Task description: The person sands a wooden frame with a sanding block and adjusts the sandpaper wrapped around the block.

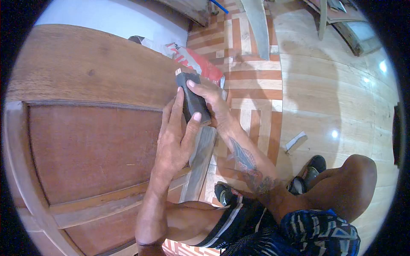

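A sanding block (193, 99), dark sandpaper wrapped round a piece of wood whose pale end shows at the top, is between my two hands at the edge of a wooden panel door (89, 70). My right hand (215, 104) grips it from the right side, thumb on its upper part. From the left, my left hand (173, 138) presses it with the thumb at its lower end and the fingers along its side. The block's underside is hidden, so I cannot tell whether it touches the door's edge.
A red and white sack (198, 64) lies beyond the door's corner. On the tiled floor (316, 98) at right is a small pale offcut (295, 141). A long pale board (258, 30) stands at the top. My knees and feet are at lower right.
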Available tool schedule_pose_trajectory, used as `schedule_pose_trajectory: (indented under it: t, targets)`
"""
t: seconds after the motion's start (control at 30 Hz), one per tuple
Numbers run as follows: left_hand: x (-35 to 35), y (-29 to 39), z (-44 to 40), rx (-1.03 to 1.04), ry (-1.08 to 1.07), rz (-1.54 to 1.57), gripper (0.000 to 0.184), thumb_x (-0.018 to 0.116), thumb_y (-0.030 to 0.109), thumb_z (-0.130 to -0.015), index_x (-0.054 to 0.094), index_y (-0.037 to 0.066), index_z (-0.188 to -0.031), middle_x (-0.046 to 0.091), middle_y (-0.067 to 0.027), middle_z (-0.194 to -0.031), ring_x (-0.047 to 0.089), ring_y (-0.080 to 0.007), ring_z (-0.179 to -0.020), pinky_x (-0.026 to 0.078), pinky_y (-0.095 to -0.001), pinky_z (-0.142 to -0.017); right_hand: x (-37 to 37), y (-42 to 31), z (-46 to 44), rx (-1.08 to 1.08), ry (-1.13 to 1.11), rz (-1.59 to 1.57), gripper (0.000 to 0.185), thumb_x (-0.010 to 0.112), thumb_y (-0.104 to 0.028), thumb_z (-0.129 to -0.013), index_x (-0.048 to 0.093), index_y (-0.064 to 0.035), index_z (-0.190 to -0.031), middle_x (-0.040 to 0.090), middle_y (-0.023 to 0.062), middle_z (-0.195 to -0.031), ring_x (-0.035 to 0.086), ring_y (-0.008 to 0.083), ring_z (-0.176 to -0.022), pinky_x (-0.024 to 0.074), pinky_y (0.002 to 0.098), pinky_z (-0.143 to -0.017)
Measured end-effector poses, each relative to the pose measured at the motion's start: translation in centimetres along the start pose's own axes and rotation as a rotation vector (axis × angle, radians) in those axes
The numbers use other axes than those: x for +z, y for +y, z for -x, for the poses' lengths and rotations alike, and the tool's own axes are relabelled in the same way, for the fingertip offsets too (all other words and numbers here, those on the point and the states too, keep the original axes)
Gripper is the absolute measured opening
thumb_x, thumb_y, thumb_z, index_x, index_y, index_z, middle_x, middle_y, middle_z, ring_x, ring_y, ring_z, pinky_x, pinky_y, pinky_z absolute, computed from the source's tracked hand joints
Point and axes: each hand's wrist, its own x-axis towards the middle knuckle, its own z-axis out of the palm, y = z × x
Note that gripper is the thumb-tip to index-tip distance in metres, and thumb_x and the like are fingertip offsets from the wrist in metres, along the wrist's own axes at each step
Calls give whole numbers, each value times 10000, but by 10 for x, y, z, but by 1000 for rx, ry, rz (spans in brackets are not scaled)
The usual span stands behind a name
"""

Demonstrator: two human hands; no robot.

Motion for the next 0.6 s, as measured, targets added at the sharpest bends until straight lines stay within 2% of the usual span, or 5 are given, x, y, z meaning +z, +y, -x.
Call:
schedule_pose_trajectory:
  t: [0.07,0.17,0.47,0.57,0.6]
  targets:
    - [0,1,-1,-19,-8,20,684,551,345,-1040,282,5,-1569,399,-285,-1488,463,-431,-1364,426,-465,-1095,-9,9,-7,-1,-55,-20,420,665,-415,-958,637,-24,-1109,682,66,-866,669,145,-697,576,286,-624]
    - [1,-1,-1,-23,-8,6,687,546,346,-1041,270,17,-1576,382,-289,-1498,454,-439,-1370,422,-467,-1100,-4,4,-3,25,-11,1,428,665,-416,-958,635,-20,-1117,686,74,-882,676,148,-714,581,286,-625]
    - [5,-9,-8,-35,-23,-27,707,554,347,-1034,244,40,-1590,326,-300,-1529,412,-447,-1401,393,-474,-1129,-15,7,-14,-81,-89,74,445,675,-425,-951,647,-10,-1109,684,75,-877,678,151,-713,568,269,-612]
    - [6,-8,-10,-62,-41,20,724,558,354,-1032,233,24,-1588,317,-300,-1533,419,-455,-1393,393,-476,-1130,-20,9,-16,-53,-58,96,429,680,-411,-948,656,-14,-1107,696,69,-894,680,164,-716,557,268,-622]
    - [7,-8,-10,-65,-37,15,720,559,354,-1031,242,15,-1582,334,-300,-1524,422,-450,-1393,396,-476,-1126,-18,8,-17,-114,-42,120,413,681,-399,-947,660,-19,-1105,702,62,-895,679,170,-710,556,281,-635]
